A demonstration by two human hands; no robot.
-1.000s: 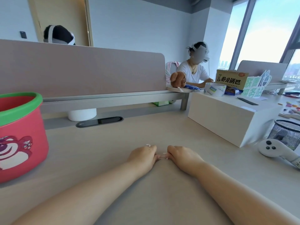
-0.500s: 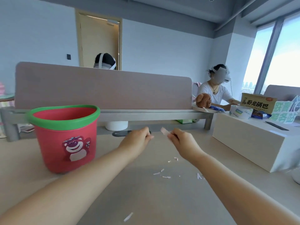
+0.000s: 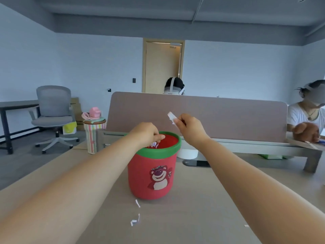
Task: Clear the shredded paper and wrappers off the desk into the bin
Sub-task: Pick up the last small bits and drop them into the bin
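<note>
**Scraps held over the bin, more left on the desk**

The left hand [image 3: 147, 133] has its fingers bunched downward over the mouth of the red plastic bin with a green rim and a bear picture [image 3: 153, 175], pinching a small clump of pale shredded paper [image 3: 154, 144] that hangs just inside the rim. The right hand [image 3: 190, 128] is raised beside and above the bin's right edge, thumb and fingers closed on a small white paper strip [image 3: 171, 116] that sticks up and to the left of the knuckles. This hand is not yet over the opening.

The bin stands upright on the beige desk [image 3: 202, 217], near the brown partition panel [image 3: 219, 117] at the back. In front of the bin, on the desk surface, lie a few thin white paper slivers [image 3: 136, 221], one just by the bin's base and a curled one nearer the camera; another tiny fleck sits well off to the right.

The step in hand looks like the drop itself. Next, the left fingers need to spread so the clump falls inside, and the right hand should shift left over the opening before letting go. The loose slivers on the desk will then need a fine pinch or a sweep toward the edge, since they lie flat and look light enough to scatter.
</note>
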